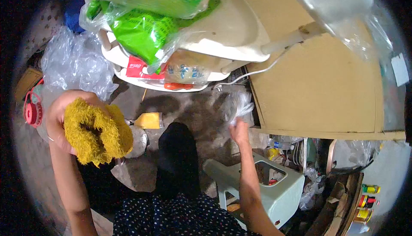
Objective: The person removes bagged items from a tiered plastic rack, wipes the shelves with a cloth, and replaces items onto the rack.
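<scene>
My left hand (59, 117), raised at the left, is closed around a fuzzy yellow fabric bundle (118, 129) with a dark fold in its middle. Its exact kind is unclear. Lower and further right, my right hand (239, 131) is closed on a crumpled clear plastic bag (238, 105) beside the cardboard box. A small yellow packet (149, 120) lies on the floor between my hands. Behind my left hand is a heap of clear plastic wrap (74, 62).
A white shelf stand (249, 34) carries green plastic bags (143, 32) and a red packet. A large cardboard box (317, 90) fills the right side. Below it stand a pale green stool (277, 197) and small jars (370, 189). A red round object (32, 109) sits far left.
</scene>
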Available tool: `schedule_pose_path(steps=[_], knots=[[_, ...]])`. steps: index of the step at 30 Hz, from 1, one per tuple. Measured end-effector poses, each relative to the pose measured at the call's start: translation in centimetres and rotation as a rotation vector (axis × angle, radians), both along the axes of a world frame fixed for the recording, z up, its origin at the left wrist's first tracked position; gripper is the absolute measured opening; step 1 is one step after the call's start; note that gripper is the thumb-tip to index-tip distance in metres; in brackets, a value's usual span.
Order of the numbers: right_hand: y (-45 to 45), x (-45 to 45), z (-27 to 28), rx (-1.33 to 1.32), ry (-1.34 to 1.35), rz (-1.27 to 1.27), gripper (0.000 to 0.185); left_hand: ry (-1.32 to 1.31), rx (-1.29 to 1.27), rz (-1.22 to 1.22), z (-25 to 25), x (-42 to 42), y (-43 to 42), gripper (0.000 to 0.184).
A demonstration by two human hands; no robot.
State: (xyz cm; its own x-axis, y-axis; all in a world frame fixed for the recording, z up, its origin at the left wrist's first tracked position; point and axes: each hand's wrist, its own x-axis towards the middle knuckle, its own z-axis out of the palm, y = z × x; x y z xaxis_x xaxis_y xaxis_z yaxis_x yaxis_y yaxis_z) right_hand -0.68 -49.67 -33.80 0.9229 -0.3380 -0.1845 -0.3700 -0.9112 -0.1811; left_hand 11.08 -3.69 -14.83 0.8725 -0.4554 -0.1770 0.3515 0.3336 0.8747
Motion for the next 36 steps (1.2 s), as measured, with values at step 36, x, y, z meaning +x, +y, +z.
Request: schedule_pose_path(steps=[36], knots=[[11.4,13.5,21.9,1.167,-1.079,-0.19,0.04,-0.168,-0.226,-0.492,-0.3,3.0,2.3,0.07]])
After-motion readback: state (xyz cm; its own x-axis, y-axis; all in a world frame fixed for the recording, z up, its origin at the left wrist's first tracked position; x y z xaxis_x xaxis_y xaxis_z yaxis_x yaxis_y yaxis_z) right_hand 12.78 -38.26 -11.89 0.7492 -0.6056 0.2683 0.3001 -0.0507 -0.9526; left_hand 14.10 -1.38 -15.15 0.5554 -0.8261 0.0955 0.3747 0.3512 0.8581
